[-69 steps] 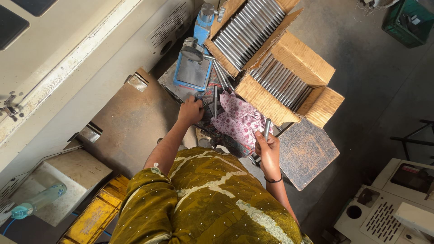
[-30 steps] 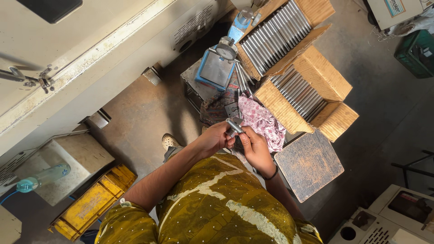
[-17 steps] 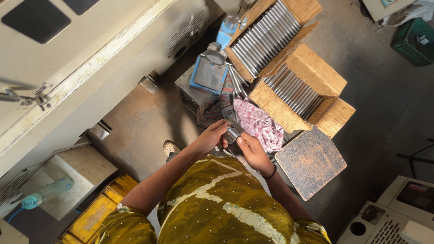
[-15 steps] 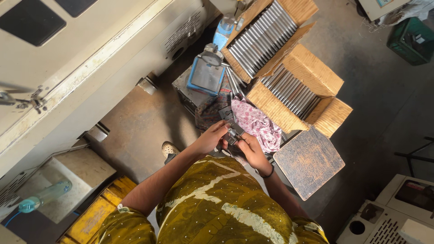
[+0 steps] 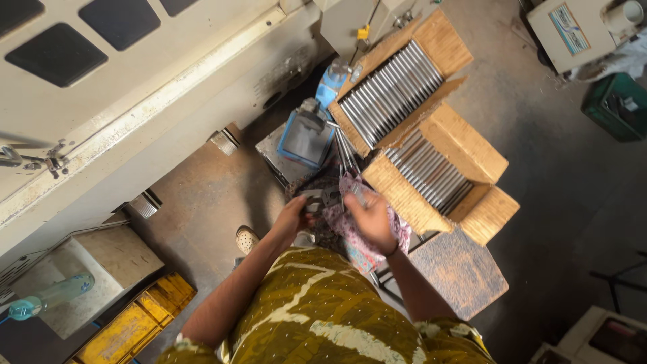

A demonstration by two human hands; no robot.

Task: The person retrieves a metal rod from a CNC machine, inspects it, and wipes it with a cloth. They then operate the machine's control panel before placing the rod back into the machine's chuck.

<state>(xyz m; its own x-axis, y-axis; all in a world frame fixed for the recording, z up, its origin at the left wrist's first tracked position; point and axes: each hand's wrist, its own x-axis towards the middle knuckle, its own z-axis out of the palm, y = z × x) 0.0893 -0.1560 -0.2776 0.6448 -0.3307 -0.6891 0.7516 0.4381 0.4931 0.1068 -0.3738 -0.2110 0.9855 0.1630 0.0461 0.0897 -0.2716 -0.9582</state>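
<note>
While both hands meet at the centre of the frame, they work on a small metal part [image 5: 322, 199] held between them, just above a pink patterned cloth [image 5: 367, 226]. The left hand [image 5: 291, 217] is curled with its fingers closed on the left end of the part. The right hand [image 5: 370, 214] is cupped over the cloth with its fingers bent toward the same part; whether it pinches the part or only the cloth cannot be told from this view.

Handling, as a judgement: the part appears to be bare metal, so it is stiff, dense for its bulk and not fragile. A smooth or oily surface would make it slippery; the cloth gives a better hold. Take it across its body with fingertips on opposite sides. The cloth is light and limp and folds under any pull.

Toward the upper right of the frame, two open cardboard boxes hold grey metal rods laid side by side in rows: the upper box [image 5: 397, 81] and the lower box [image 5: 438, 178]. Loose rods [image 5: 344, 145] lie between the boxes and the hands. A blue tray [image 5: 304, 138] sits on a small surface just left of them.

The room is a workshop with a stained concrete floor [image 5: 202, 202]. A large pale machine housing [image 5: 135, 101] fills the upper left. A yellow crate [image 5: 135, 323] and a plastic bottle [image 5: 47, 300] sit at lower left, a green crate [image 5: 617, 104] at the right edge.
</note>
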